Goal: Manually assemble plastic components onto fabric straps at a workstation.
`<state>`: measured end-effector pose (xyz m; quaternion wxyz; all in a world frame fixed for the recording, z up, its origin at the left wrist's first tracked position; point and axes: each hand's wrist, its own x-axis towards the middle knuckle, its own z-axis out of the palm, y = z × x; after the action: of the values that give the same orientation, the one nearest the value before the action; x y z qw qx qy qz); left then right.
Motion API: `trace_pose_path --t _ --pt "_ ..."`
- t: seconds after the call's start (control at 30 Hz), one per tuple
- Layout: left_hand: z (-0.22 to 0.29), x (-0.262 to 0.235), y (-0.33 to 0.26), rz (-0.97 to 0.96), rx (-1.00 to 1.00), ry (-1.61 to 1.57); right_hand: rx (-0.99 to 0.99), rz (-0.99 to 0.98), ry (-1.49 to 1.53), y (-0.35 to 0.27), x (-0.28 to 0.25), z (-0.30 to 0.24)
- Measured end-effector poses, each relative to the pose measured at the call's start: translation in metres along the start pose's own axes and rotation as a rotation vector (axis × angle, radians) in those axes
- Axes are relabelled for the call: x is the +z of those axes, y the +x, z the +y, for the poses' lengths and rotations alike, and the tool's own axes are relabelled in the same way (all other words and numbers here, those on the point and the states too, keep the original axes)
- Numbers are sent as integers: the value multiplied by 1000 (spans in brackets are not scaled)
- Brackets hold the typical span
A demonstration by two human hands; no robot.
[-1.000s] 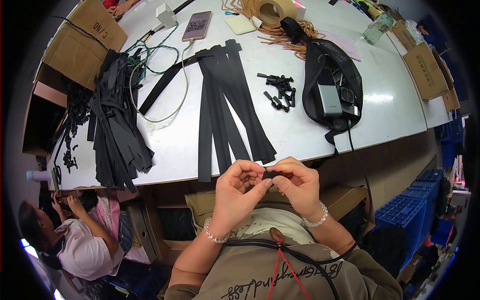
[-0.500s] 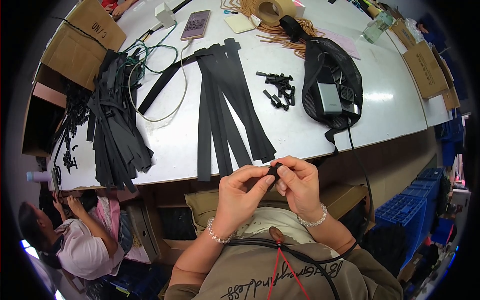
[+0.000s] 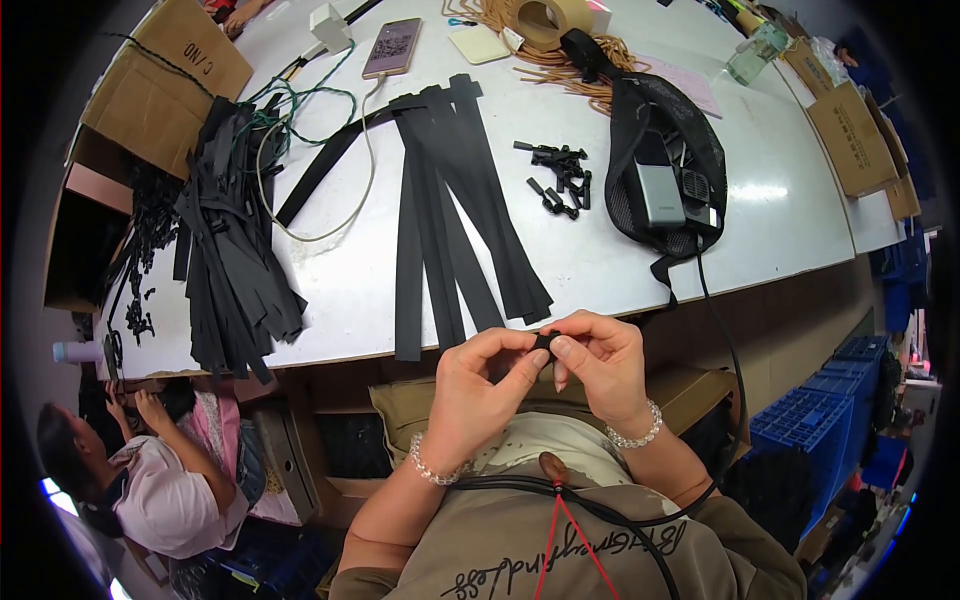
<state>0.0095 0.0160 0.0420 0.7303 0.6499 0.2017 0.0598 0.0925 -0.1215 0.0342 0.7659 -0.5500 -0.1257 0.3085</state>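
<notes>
Just beyond the table's near edge, both my hands meet around a small black piece (image 3: 546, 342) that looks like folded strap; its exact kind is mostly hidden by fingers. My left hand (image 3: 480, 385) pinches one end between thumb and forefinger. From the other side, the thumb and fingers of my right hand (image 3: 606, 368) grip it too. Flat black strips (image 3: 421, 255) fan out on the table past my left hand. Farther off to their right lies a little heap of black plastic clips with short cord loops (image 3: 568, 175).
A thick bundle of black straps (image 3: 235, 285) lies left, by a cardboard box (image 3: 165, 85). A phone (image 3: 391, 48) with a cable, tan cords and a tape roll (image 3: 552, 22) are at the back. A black mesh pouch (image 3: 625, 110) sits right. Another person (image 3: 165, 490) sits lower left.
My right hand has shifted slightly to the right and its fingers have re-set on the black piece. My left hand has barely moved. The things on the table look unchanged.
</notes>
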Motion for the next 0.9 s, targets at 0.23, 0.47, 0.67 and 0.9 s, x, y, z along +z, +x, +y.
trace_pose_path --t 0.23,0.47,0.67,0.9 --pt "6 -1 6 -23 18 -308 37 -30 -33 1 2 -2" --pt "-3 -6 11 -26 53 -175 67 72 109 4 11 -11" --pt "-3 -6 11 17 111 -117 96 -41 -27 2 -2 0" --pt "-5 -4 10 57 269 84 -51 -114 -288 4 -4 0"
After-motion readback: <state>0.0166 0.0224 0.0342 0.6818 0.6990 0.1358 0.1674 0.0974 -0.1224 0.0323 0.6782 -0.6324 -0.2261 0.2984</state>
